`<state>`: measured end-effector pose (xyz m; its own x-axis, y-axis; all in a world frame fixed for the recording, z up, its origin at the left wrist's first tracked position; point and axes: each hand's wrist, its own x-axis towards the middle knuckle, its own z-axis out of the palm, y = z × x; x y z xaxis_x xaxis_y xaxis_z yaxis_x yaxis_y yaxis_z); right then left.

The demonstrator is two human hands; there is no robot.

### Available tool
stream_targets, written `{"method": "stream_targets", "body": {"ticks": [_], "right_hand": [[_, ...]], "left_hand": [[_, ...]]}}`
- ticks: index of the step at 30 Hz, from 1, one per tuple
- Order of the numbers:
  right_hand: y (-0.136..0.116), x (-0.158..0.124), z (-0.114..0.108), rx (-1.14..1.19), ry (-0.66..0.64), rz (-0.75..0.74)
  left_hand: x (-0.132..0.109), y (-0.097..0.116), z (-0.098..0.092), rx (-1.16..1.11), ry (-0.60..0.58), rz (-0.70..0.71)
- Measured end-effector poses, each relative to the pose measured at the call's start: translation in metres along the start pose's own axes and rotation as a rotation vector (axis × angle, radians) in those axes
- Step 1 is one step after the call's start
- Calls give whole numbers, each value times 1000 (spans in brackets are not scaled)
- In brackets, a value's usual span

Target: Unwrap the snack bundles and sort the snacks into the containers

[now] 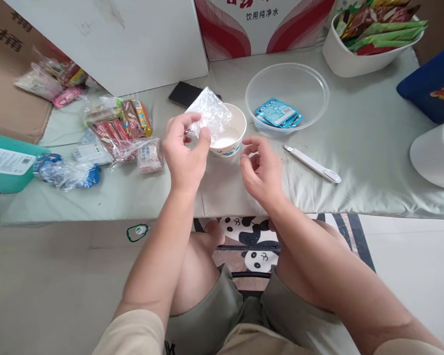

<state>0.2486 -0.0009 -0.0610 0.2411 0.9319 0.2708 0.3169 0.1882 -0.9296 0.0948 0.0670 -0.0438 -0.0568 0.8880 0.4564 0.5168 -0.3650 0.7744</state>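
Observation:
My left hand (187, 148) pinches a crinkled clear plastic wrapper (211, 114) between thumb and fingers. The wrapper hangs over the left part of a white paper bowl (239, 121) with a blue pattern on its outside. White shows inside the bowl, but I cannot tell whether it is contents or the bare bottom. Beside the bowl's right side, my right hand (261, 170) has its fingers curled in, with nothing visible in them. Right of that hand lies a white utility knife (313, 164). Behind the bowl, a dark phone (185, 93) is partly covered by the wrapper.
A clear plastic basin (316, 106) holds several blue sachets (277, 113). Packaged snacks (122, 123) and a blue wrapped bundle (66, 171) lie to the left. White boxes line the back. At right stand a snack-filled white container (358, 61) and a white tub (432, 153).

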Motion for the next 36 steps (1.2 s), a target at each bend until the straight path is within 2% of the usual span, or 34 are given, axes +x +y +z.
{"method": "stream_targets", "body": {"ticks": [3, 6, 11, 16, 19, 22, 26, 28, 33, 36], "right_hand": [[3, 1, -2, -7, 8, -29], [4, 2, -6, -15, 11, -14], [9, 5, -7, 4, -26, 57], [16, 5, 0, 97, -148, 127], [18, 5, 2, 118, -167, 113], [21, 8, -1, 33, -65, 74], [29, 16, -9, -33, 238, 76], [29, 17, -11, 15, 278, 71], [18, 7, -9, 26, 88, -82], [13, 1, -4, -15, 26, -84]], "left_hand": [[8, -5, 2, 194, -48, 20], [6, -10, 2, 246, -77, 29], [-7, -18, 0, 180, -63, 32], [-14, -23, 1, 52, -173, 45], [-15, -29, 7, -39, -218, 64], [-16, -34, 13, -97, -268, 76], [-18, -32, 15, -118, -286, 77], [-18, -28, 13, -125, -268, 70], [-20, -21, 5, -107, -192, 74], [-19, -25, -7, -22, -111, 80]]}}
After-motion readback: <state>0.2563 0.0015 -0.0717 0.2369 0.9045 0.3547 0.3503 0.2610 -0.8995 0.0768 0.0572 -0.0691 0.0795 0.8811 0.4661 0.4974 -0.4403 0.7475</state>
